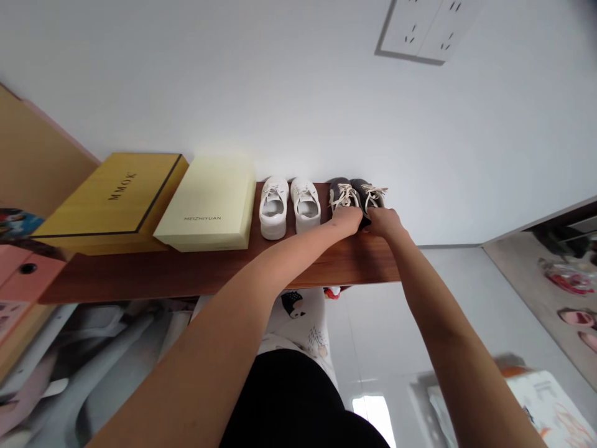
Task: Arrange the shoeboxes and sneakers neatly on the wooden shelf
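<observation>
A pair of dark grey shoes with cream laces stands against the white wall at the right end of a brown wooden shelf (196,274). My left hand (349,219) is closed on the heel of the left dark shoe (341,191). My right hand (385,221) is closed on the heel of the right dark shoe (370,191). Both arms reach out over the shelf. A pair of white shoes (289,205) stands just left of the dark pair.
A pale yellow shoe box (209,205) and a darker yellow box (116,202) lie left of the white shoes. Pink drawers (23,274) stand at the far left. Wall sockets (424,28) are above. Below the shelf are a light floor and pink shoes (576,317).
</observation>
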### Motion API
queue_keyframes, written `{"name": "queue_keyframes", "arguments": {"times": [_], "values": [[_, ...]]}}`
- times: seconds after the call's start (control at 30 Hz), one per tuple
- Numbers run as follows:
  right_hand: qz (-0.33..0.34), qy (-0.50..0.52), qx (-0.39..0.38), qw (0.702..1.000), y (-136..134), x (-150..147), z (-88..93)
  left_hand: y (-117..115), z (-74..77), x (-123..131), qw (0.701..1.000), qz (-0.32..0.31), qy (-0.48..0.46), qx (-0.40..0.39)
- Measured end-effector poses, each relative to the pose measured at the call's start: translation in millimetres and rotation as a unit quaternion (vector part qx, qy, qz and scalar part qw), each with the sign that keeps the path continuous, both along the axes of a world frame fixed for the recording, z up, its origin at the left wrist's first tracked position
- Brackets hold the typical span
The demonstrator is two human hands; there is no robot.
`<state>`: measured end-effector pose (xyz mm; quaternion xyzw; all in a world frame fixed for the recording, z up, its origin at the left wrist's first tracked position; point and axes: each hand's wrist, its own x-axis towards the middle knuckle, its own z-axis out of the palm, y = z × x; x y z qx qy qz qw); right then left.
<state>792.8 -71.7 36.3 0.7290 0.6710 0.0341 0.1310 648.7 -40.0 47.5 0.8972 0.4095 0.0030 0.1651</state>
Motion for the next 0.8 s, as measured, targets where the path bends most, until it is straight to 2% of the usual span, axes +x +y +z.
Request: {"name": "queue_keyframes", "arguments": {"times": [0.17, 0.3, 0.4, 0.5, 0.53, 0.6, 0.67, 0.73, 0.8], "values": [[-0.002, 0.014, 0.028, 1.000, -3.0, -2.0, -6.1, -12.5, -9.1, -7.4, 0.996, -0.012, -0.045, 0.071], [-0.013, 0.090, 0.130, 0.987, -18.7, -6.5, -17.9, -43.3, -21.1, -36.2, 0.985, -0.026, -0.126, 0.118], [-0.043, 0.183, 0.268, 0.945, -40.9, -19.3, -34.4, -78.0, -36.9, -85.0, 0.980, -0.072, -0.170, 0.077], [-0.125, 0.265, 0.399, 0.869, -69.3, -48.1, -53.0, -113.7, -56.6, -153.4, 0.970, -0.179, -0.164, -0.024], [-0.148, 0.295, 0.416, 0.847, -79.6, -62.6, -58.0, -124.5, -62.4, -177.2, 0.972, -0.174, -0.154, -0.045], [-0.175, 0.362, 0.418, 0.815, -100.6, -98.6, -65.7, -143.2, -71.3, -220.6, 0.976, -0.144, -0.142, -0.075], [-0.157, 0.426, 0.386, 0.803, -121.4, -141.6, -70.7, -157.7, -76.3, -253.7, 0.979, -0.119, -0.130, -0.105], [-0.075, 0.482, 0.313, 0.815, -140.2, -186.3, -74.9, -168.1, -78.1, -275.5, 0.975, -0.118, -0.115, -0.146], [0.047, 0.540, 0.193, 0.818, -154.3, -226.5, -78.9, -174.4, -77.0, -290.5, 0.965, -0.123, -0.118, -0.200]]}}
